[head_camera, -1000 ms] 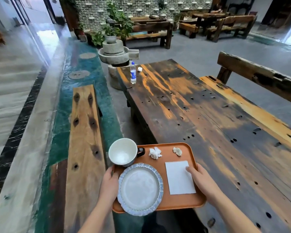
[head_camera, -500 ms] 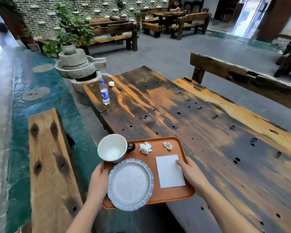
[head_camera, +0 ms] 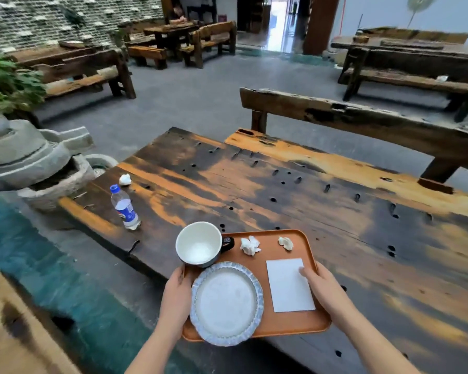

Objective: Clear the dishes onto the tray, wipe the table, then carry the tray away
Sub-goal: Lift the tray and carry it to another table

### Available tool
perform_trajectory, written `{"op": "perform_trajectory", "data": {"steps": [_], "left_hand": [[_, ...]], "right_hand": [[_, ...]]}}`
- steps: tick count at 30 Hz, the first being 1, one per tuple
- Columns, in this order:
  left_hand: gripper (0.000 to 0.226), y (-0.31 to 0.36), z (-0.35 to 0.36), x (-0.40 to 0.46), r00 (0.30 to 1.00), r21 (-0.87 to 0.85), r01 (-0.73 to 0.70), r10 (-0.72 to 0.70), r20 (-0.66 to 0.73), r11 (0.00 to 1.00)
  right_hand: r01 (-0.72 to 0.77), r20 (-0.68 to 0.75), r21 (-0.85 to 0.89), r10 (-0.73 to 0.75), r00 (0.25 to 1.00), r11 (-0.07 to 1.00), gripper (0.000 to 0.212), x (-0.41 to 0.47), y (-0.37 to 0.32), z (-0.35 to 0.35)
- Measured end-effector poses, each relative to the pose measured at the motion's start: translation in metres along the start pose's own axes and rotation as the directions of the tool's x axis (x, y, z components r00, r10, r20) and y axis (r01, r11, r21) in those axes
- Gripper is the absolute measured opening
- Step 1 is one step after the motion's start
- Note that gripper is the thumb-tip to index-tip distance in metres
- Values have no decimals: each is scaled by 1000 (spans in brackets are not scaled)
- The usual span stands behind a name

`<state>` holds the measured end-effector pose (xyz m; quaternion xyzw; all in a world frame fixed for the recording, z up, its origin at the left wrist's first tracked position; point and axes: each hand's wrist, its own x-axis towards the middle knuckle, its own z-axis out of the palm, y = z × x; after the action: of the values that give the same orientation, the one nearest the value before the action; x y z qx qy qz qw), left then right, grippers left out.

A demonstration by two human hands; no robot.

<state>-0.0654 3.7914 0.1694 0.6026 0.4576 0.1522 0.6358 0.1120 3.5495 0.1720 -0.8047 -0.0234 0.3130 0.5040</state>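
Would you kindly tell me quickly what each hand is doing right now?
Left hand: closed on the left edge of the orange plastic tray.
Right hand: closed on the tray's right edge, thumb on the white paper napkin.

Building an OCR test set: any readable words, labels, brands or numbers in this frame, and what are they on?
No text can be read in this frame.
Clear plastic water bottle with a blue cap: blue and white label, print too blurred to read.
White-lined dark ceramic mug: a small mark by the handle, too small to read.
Flat white paper napkin on the orange plastic tray: blank.
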Motion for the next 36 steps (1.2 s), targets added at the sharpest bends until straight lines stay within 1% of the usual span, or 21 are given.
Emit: {"op": "perform_trajectory", "data": {"steps": [4, 8, 12, 16, 18, 20, 23, 28, 33, 36], "left_hand": [[15, 19, -16, 51, 996, 59, -23, 18, 85, 998], [15, 33, -16, 85, 985, 90, -32, 16, 170, 995], [15, 50, -3, 113, 971, 100, -57, 32, 235, 993], [16, 60, 13, 133, 960, 104, -49, 18, 278, 993], [16, 66, 25, 141, 957, 107, -70, 36, 289, 992], [14, 72, 43, 149, 953, 116, -82, 44, 300, 990], [19, 73, 69, 160, 950, 154, -100, 48, 309, 983], [17, 74, 107, 182, 937, 186, -113, 42, 347, 976], [20, 79, 132, 217, 922, 197, -119, 35, 384, 973], [21, 82, 141, 239, 907, 216, -88, -11, 421, 972]], "right_hand": [[-34, -80, 63, 39, 996, 997, 23, 3, -15, 32], [-61, -154, 121, 80, 985, 991, 17, 10, -20, 48], [-85, -194, 186, 121, 973, 979, 25, 25, -25, 53], [-111, -211, 235, 162, 964, 966, 26, 40, -27, 48], [-123, -224, 249, 181, 958, 961, 25, 49, -28, 45], [-112, -253, 253, 177, 951, 961, 25, 60, -27, 34], [-131, -275, 257, 202, 940, 958, 26, 69, -30, 15], [-157, -312, 276, 243, 919, 948, 30, 84, -23, -14], [-178, -379, 306, 291, 879, 935, 33, 100, -28, -14], [-195, -414, 314, 319, 853, 929, 32, 110, -28, -8]]}}
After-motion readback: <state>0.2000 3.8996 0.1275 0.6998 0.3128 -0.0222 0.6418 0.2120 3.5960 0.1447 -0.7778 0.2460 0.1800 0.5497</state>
